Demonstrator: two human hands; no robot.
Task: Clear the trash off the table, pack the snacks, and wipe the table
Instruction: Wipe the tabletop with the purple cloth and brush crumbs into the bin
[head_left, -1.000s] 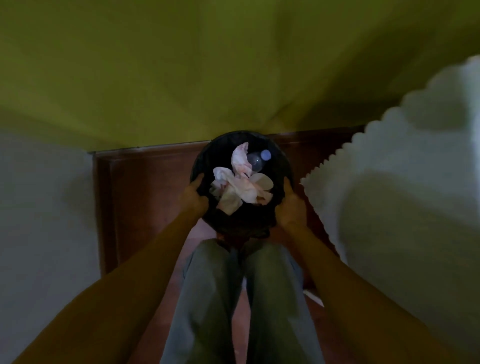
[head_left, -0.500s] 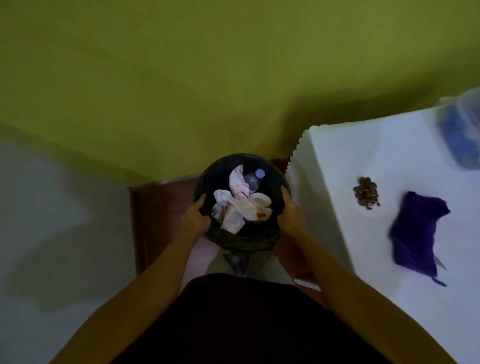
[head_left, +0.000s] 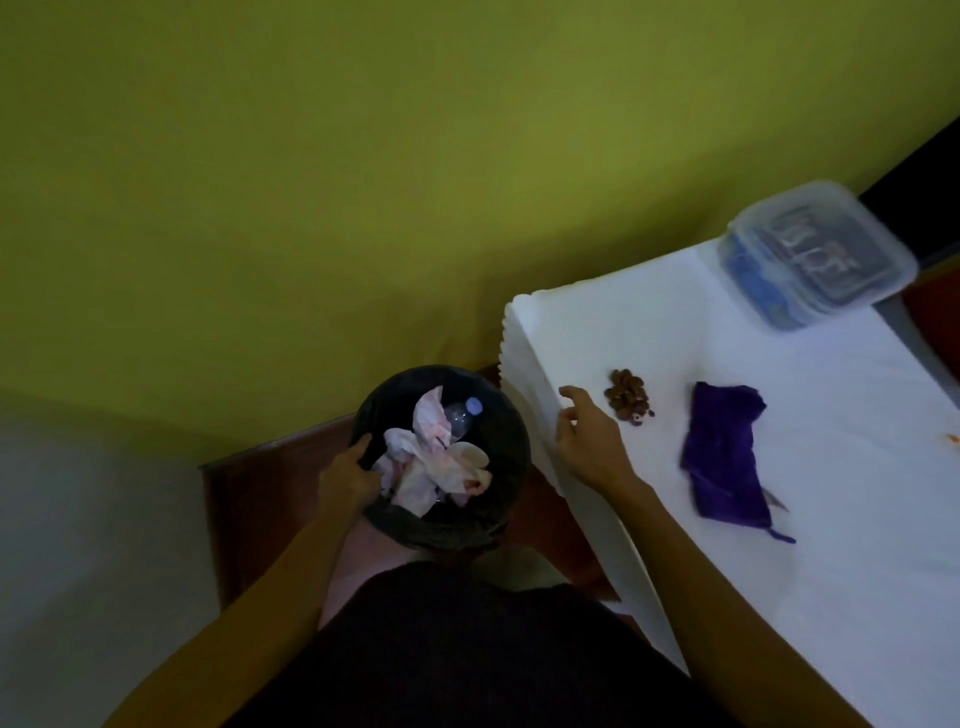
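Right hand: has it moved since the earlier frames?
Yes. The right hand has left the rim of the black bin and moved right, over the edge of the white table, near the brown snack pile.

A black bin (head_left: 498, 441), a purple cloth (head_left: 722, 457), brown snacks (head_left: 627, 397), a white tablecloth (head_left: 779, 364), a yellow-green wall (head_left: 363, 182).

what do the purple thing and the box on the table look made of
Purple cloth: soft woven fabric, matte, judging by its limp folds and a loose thread at one corner. Box: clear plastic with a slight sheen; dark and blue contents show through the lid, though the picture is blurred there.
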